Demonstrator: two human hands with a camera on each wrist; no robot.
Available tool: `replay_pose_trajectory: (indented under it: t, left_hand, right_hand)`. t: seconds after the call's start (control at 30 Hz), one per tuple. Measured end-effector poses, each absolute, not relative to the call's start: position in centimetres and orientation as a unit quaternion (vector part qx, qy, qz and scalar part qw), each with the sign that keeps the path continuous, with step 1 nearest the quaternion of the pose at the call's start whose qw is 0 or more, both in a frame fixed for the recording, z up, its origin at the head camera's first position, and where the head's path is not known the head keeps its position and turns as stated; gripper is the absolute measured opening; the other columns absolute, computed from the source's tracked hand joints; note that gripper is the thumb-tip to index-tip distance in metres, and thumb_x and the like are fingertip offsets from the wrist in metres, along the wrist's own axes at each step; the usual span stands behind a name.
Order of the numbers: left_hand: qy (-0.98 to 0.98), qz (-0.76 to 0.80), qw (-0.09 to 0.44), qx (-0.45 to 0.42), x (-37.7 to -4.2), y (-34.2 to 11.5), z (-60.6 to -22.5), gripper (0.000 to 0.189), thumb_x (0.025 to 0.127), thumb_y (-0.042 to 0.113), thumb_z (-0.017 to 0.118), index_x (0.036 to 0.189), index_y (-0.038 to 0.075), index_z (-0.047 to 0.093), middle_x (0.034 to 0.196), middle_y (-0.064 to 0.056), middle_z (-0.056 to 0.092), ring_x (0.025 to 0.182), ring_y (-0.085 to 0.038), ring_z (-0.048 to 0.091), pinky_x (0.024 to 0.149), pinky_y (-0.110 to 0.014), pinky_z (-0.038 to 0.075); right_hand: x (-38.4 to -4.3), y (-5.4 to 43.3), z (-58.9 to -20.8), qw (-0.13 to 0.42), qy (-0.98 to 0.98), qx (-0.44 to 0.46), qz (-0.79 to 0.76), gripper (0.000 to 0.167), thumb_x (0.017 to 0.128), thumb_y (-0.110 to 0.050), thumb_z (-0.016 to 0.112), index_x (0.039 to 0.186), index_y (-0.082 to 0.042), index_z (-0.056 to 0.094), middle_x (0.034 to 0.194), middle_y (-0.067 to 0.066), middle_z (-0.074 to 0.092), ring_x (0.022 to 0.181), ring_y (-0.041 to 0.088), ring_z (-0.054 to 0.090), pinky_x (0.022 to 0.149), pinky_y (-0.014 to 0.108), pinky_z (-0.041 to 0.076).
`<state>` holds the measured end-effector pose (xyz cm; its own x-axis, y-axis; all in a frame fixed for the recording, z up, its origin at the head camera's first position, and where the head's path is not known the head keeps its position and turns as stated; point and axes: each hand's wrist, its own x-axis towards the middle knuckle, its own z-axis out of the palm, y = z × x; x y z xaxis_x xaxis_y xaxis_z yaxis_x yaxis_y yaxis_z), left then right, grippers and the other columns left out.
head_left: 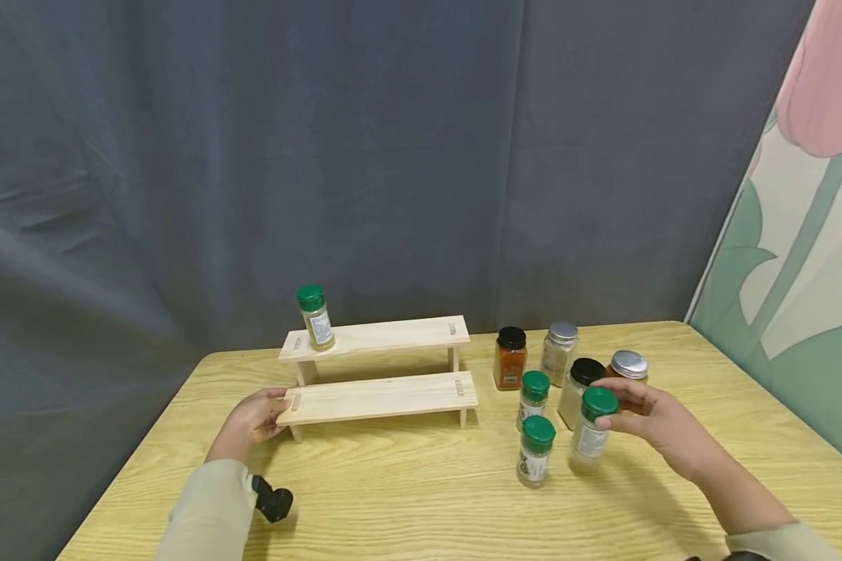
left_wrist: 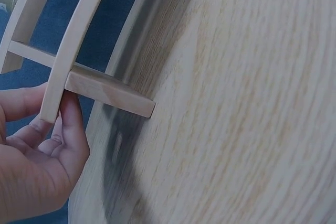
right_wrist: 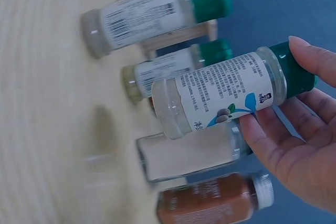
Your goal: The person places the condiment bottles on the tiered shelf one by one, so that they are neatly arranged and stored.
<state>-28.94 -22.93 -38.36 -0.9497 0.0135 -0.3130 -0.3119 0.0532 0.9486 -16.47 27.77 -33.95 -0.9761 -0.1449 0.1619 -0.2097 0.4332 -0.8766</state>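
My left hand (head_left: 254,422) grips the left end of the lower board of a two-step wooden rack (head_left: 382,399); in the left wrist view its thumb and fingers pinch the board's end (left_wrist: 59,85). A green-capped spice jar (head_left: 592,438) is in my right hand (head_left: 663,427), held by its cap between thumb and fingers. The right wrist view shows this jar (right_wrist: 223,92) raised off the table, its printed label facing the camera. Another green-capped jar (head_left: 319,323) stands on the left of the rack's upper board.
Two green-capped jars (head_left: 535,452) stand left of the held one. Behind are a black-lidded jar of orange-red spice (head_left: 511,362), a silver-lidded jar (head_left: 557,358), a black-lidded pale jar (head_left: 575,393) and another silver-lidded jar (head_left: 629,365). A dark curtain (head_left: 393,156) hangs behind the table.
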Motion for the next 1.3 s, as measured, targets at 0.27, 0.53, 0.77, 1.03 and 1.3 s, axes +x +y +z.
replay_pose_trajectory:
  t: [0.27,0.53,0.77,1.03,1.3]
  left_hand:
    - [0.717,0.68,0.119,-0.096,-29.0,-23.0,-38.5,0.048,0.087,-0.002,0.044,0.128,-0.01,0.021,0.077,-0.004,0.051,0.061,-0.009,0.053,0.058,-0.022,0.041]
    - [0.717,0.68,0.115,-0.101,-29.1,-22.8,-38.3,0.047,0.086,-0.002,0.045,0.127,-0.009,0.024,0.076,-0.004,0.05,0.06,-0.009,0.052,0.057,-0.022,0.04]
    - [0.713,0.683,0.121,-0.102,-29.2,-23.0,-38.3,0.049,0.086,-0.002,0.046,0.128,-0.01,0.022,0.077,-0.004,0.05,0.061,-0.01,0.052,0.058,-0.022,0.041]
    - [0.712,0.684,0.117,-0.104,-29.2,-23.3,-38.2,0.048,0.086,-0.002,0.045,0.128,-0.009,0.023,0.078,-0.004,0.049,0.061,-0.009,0.051,0.057,-0.021,0.04]
    - [0.71,0.688,0.113,-0.099,-28.8,-22.8,-38.4,0.048,0.086,-0.002,0.045,0.128,-0.01,0.023,0.078,-0.004,0.049,0.06,-0.009,0.052,0.056,-0.021,0.04]
  right_hand:
    - [-16.4,27.3,-31.6,0.077,-0.828,0.133,0.539,0.034,0.08,-0.005,0.06,0.113,-0.012,0.052,0.098,-0.013,0.054,0.083,0.008,0.055,0.066,0.024,0.044]
    - [-16.9,25.6,-28.3,0.102,-0.791,0.178,0.576,0.032,0.08,-0.001,0.058,0.108,-0.016,0.052,0.093,-0.006,0.054,0.079,0.008,0.053,0.064,0.02,0.044]
    - [-18.4,22.2,-26.0,0.103,-0.743,0.21,0.627,0.03,0.078,-0.001,0.061,0.104,-0.013,0.055,0.091,-0.002,0.055,0.08,0.011,0.052,0.067,0.023,0.045]
    - [-20.8,18.0,-25.2,0.072,-0.739,0.193,0.641,0.029,0.076,-0.005,0.064,0.102,-0.013,0.053,0.09,-0.004,0.056,0.082,0.013,0.053,0.071,0.028,0.044]
    - [-23.3,14.1,-25.3,0.029,-0.733,0.172,0.657,0.037,0.075,-0.003,0.065,0.107,-0.003,0.049,0.092,-0.001,0.055,0.085,0.016,0.052,0.078,0.034,0.041]
